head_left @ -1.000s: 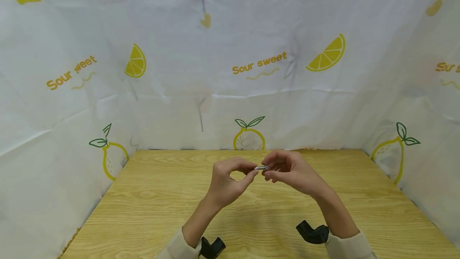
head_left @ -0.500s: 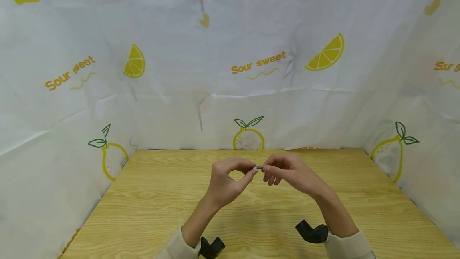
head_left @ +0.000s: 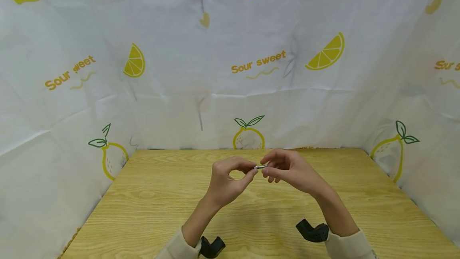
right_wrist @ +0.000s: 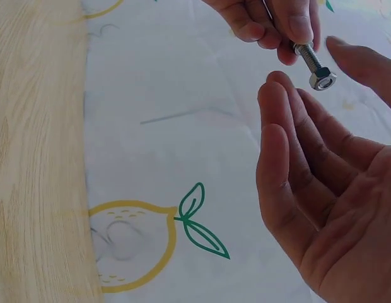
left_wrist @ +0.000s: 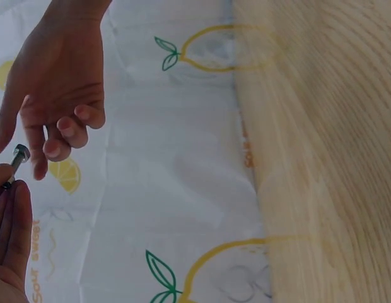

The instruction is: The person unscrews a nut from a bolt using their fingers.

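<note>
My left hand point(head_left: 230, 181) pinches one end of a small silver bolt point(head_left: 261, 166) between thumb and fingertips, above the table. The bolt's threaded shank point(right_wrist: 312, 58) sticks out toward the right hand. At its free end sits a hex nut point(right_wrist: 321, 79), its round opening visible in the right wrist view. My right hand point(head_left: 292, 171) is close around that end with thumb and fingers spread apart; a gap shows between them and the nut. In the left wrist view the right hand point(left_wrist: 63, 82) has relaxed, slightly bent fingers. The left fingertips hide the bolt's other end.
A wood-grain table point(head_left: 151, 211) lies beneath both hands. White cloth point(head_left: 172, 103) with lemon prints stands behind it and along both sides. Black wrist devices point(head_left: 312, 231) sit at both sleeve cuffs.
Half a second ago the right thumb and fingers were closed over the bolt's free end; now they are spread off it, as they were one second ago. The left hand keeps its pinch.
</note>
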Motion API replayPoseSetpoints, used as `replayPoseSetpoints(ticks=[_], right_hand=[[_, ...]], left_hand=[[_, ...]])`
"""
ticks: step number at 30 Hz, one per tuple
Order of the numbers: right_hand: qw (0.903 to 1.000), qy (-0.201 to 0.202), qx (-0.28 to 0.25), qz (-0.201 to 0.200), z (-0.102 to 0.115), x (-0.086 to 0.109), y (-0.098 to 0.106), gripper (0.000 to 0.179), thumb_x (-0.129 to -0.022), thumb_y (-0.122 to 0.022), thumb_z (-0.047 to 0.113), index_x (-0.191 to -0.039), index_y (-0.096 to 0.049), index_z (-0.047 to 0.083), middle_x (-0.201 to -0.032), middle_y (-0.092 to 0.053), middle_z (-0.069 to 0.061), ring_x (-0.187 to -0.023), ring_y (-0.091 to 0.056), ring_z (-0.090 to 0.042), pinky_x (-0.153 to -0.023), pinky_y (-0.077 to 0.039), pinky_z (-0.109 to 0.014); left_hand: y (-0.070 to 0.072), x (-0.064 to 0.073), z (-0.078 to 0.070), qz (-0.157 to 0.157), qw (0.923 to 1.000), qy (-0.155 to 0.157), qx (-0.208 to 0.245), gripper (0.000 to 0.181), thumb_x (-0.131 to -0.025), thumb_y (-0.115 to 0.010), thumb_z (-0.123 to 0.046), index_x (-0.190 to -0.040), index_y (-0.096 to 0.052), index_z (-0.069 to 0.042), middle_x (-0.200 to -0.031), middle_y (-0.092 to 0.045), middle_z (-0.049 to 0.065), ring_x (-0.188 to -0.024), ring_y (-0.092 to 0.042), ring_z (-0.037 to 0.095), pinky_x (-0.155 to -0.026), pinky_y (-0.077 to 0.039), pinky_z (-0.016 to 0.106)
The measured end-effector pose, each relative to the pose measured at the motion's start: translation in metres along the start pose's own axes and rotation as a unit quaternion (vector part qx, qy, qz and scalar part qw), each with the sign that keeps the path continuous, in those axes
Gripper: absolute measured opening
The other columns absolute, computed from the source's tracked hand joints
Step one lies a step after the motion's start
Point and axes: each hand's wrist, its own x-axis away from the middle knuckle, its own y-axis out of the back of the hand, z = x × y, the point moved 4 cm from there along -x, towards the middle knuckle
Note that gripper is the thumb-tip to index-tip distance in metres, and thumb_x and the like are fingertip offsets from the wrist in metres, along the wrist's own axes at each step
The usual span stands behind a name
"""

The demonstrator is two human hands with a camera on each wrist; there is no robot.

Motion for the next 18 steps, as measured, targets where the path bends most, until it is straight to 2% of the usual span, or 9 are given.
replayPoseSetpoints(ticks=[4, 6, 12, 18], right_hand=[[0.9998, -0.005, -0.004, 0.021, -0.0016, -0.0016, -0.002, 0.025, -0.109, -0.052, 0.016, -0.102, -0.07, 0.0, -0.088, -0.073, -0.014, -0.072, -0.072, -0.026, -0.067, -0.064, -0.038], [0.9996, -0.002, -0.008, 0.027, -0.0018, -0.0018, -0.0024, 0.028, -0.11, -0.05, 0.015, -0.099, -0.071, -0.001, -0.088, -0.073, -0.016, -0.073, -0.072, -0.028, -0.068, -0.064, -0.038], [0.9996, 0.015, -0.019, 0.014, 0.0009, 0.0004, 0.0008, 0.015, -0.105, -0.059, 0.009, -0.105, -0.07, 0.0, -0.09, -0.073, -0.011, -0.074, -0.072, -0.019, -0.067, -0.064, -0.036], [0.9994, 0.024, -0.023, -0.004, 0.003, 0.0016, 0.0027, 0.012, -0.098, -0.067, 0.003, -0.108, -0.069, -0.003, -0.091, -0.074, -0.009, -0.076, -0.072, -0.014, -0.068, -0.064, -0.037]], left_hand=[[-0.0007, 0.0, -0.0002, 0.002, 1.0, 0.0, -0.003, 0.013, -0.086, -0.078, 0.006, -0.095, -0.079, -0.003, -0.083, -0.079, 0.009, -0.071, -0.075, 0.013, -0.07, -0.062, 0.017], [-0.0011, 0.0004, 0.0, 0.003, 1.0, 0.001, -0.005, 0.013, -0.086, -0.078, 0.005, -0.095, -0.079, -0.003, -0.083, -0.079, 0.009, -0.071, -0.075, 0.013, -0.07, -0.062, 0.016], [-0.002, 0.0003, -0.0002, 0.006, 1.0, 0.002, -0.002, 0.013, -0.086, -0.078, 0.005, -0.096, -0.079, -0.003, -0.084, -0.079, 0.009, -0.071, -0.075, 0.012, -0.069, -0.062, 0.017], [-0.0023, 0.0001, -0.0005, 0.009, 1.0, 0.004, 0.003, 0.013, -0.086, -0.077, 0.006, -0.097, -0.079, -0.002, -0.084, -0.079, 0.009, -0.07, -0.075, 0.012, -0.068, -0.062, 0.016]])
